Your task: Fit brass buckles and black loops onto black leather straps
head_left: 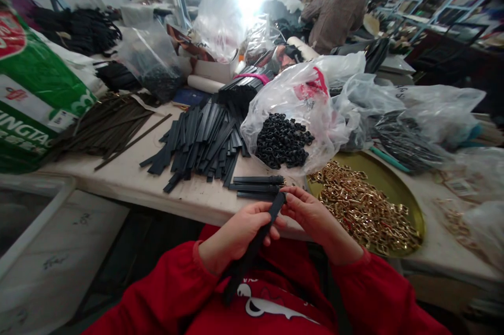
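My left hand point(252, 222) is wrapped round a long black strap point(254, 245), which slants from near my lap up to the table edge. At the strap's upper end, my right hand point(305, 212) pinches the tip; whether a small part sits between those fingers is hidden. Just beyond my hands lie several finished-looking black strips point(255, 188) side by side. A large pile of black strips point(200, 138) spreads to their left. Small black loops point(281, 140) fill an open plastic bag point(260, 98). To the right, gold metal buckles point(366, 206) cover a round golden tray point(411, 203).
Brown strips point(114, 125) and a green bag point(27, 98) occupy the left side. A white bin point(63, 193) stands low at left. Plastic bags point(433, 109) crowd the right, with a teal-handled tool point(389, 159) beside the tray. Another person point(336, 9) is further back.
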Demonstrator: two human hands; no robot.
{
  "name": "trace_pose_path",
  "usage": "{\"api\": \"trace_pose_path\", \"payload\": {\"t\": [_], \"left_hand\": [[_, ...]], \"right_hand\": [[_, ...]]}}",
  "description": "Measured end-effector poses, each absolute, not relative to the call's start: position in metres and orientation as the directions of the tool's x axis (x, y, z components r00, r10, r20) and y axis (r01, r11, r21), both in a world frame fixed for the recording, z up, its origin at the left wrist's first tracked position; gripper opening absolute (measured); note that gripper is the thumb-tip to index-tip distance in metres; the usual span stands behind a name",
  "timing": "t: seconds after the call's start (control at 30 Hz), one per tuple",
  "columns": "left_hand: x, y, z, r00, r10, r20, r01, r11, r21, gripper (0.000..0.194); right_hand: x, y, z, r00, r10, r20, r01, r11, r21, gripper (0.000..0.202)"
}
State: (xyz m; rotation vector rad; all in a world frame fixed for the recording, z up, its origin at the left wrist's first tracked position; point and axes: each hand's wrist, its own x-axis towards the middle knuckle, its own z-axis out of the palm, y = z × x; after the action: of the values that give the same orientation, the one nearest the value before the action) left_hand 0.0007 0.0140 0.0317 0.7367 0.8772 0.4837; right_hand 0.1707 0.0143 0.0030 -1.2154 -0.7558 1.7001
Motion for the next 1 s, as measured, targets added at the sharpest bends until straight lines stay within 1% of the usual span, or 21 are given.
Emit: {"api": "trace_pose_path", "payload": {"t": [0.07,0.13,0.2,0.23,0.3,0.37,0.43,0.47,0.53,0.6,0.67,0.7,0.73,0.77,0.8,0.83,0.87,0.9,0.93,0.97,1.0], "left_hand": [[-0.001,0.012,0.028,0.525,0.718,-0.457,0.060,0.504,0.861,0.022],[-0.003,0.012,0.027,0.499,0.788,-0.360,0.226,0.282,0.932,0.024],[-0.005,0.011,0.029,0.500,0.825,-0.262,0.358,0.078,0.931,0.024],[-0.006,0.011,0.030,0.507,0.832,-0.225,0.401,0.003,0.916,0.024],[-0.008,0.009,0.031,0.527,0.827,-0.198,0.449,-0.072,0.891,0.026],[-0.008,0.006,0.032,0.545,0.807,-0.226,0.448,-0.053,0.892,0.027],[-0.008,0.003,0.030,0.580,0.761,-0.291,0.396,0.049,0.917,0.025],[-0.008,0.002,0.028,0.605,0.726,-0.327,0.366,0.112,0.924,0.027],[-0.007,0.001,0.025,0.625,0.692,-0.360,0.325,0.189,0.927,0.037],[-0.005,0.002,0.022,0.580,0.747,-0.326,0.299,0.178,0.938,0.044],[-0.004,0.006,0.019,0.506,0.828,-0.241,0.255,0.123,0.959,0.043],[-0.003,0.009,0.017,0.491,0.847,-0.206,0.232,0.101,0.967,0.039],[-0.003,0.012,0.016,0.488,0.852,-0.188,0.216,0.090,0.972,0.036],[-0.002,0.016,0.014,0.491,0.851,-0.186,0.207,0.093,0.974,0.032],[-0.002,0.019,0.012,0.491,0.848,-0.198,0.208,0.107,0.972,0.029],[-0.002,0.023,0.010,0.483,0.847,-0.221,0.214,0.130,0.968,0.026],[0.000,0.026,0.008,0.468,0.849,-0.247,0.220,0.160,0.962,0.024],[0.001,0.029,0.005,0.449,0.850,-0.276,0.221,0.194,0.956,0.022],[0.004,0.032,0.002,0.434,0.848,-0.304,0.219,0.229,0.949,0.020],[0.007,0.034,-0.001,0.423,0.845,-0.328,0.212,0.260,0.942,0.018],[0.010,0.036,-0.002,0.415,0.841,-0.346,0.204,0.285,0.937,0.016]], "right_hand": [[0.171,0.010,0.005,-0.120,0.923,-0.365,-0.267,-0.384,-0.884,0.027],[0.170,0.005,0.007,-0.100,0.947,-0.306,-0.188,-0.320,-0.928,0.028],[0.168,0.001,0.009,-0.082,0.965,-0.250,-0.088,-0.257,-0.962,0.028],[0.167,-0.001,0.009,-0.084,0.968,-0.238,-0.046,-0.242,-0.969,0.028],[0.165,-0.006,0.011,-0.119,0.962,-0.246,0.009,-0.246,-0.969,0.029],[0.165,-0.010,0.012,-0.168,0.950,-0.264,0.025,-0.263,-0.964,0.029],[0.167,-0.012,0.013,-0.167,0.949,-0.267,0.013,-0.269,-0.963,0.028],[0.167,-0.013,0.013,-0.147,0.953,-0.264,-0.003,-0.268,-0.963,0.028],[0.165,-0.015,0.010,-0.105,0.959,-0.265,-0.055,-0.271,-0.961,0.027],[0.160,-0.016,0.004,-0.083,0.959,-0.271,-0.124,-0.280,-0.952,0.029],[0.158,-0.015,-0.002,-0.089,0.958,-0.272,-0.168,-0.283,-0.944,0.037],[0.160,-0.013,-0.006,-0.096,0.961,-0.260,-0.155,-0.272,-0.950,0.043],[0.167,-0.009,-0.008,-0.090,0.967,-0.237,-0.105,-0.246,-0.964,0.046],[0.176,-0.003,-0.010,-0.061,0.978,-0.201,-0.010,-0.202,-0.979,0.045],[0.189,0.004,-0.012,-0.014,0.989,-0.149,0.132,-0.146,-0.980,0.039],[0.203,0.013,-0.012,0.052,0.996,-0.079,0.319,-0.091,-0.943,0.027],[0.218,0.023,-0.013,0.118,0.993,0.009,0.529,-0.055,-0.847,0.018],[0.232,0.033,-0.014,0.132,0.989,0.070,0.721,-0.047,-0.692,0.015],[0.244,0.043,-0.016,0.115,0.990,0.080,0.860,-0.059,-0.506,0.017],[0.252,0.053,-0.019,0.108,0.992,0.071,0.941,-0.079,-0.329,0.019],[0.258,0.062,-0.022,0.107,0.993,0.046,0.977,-0.096,-0.191,0.020]]}}
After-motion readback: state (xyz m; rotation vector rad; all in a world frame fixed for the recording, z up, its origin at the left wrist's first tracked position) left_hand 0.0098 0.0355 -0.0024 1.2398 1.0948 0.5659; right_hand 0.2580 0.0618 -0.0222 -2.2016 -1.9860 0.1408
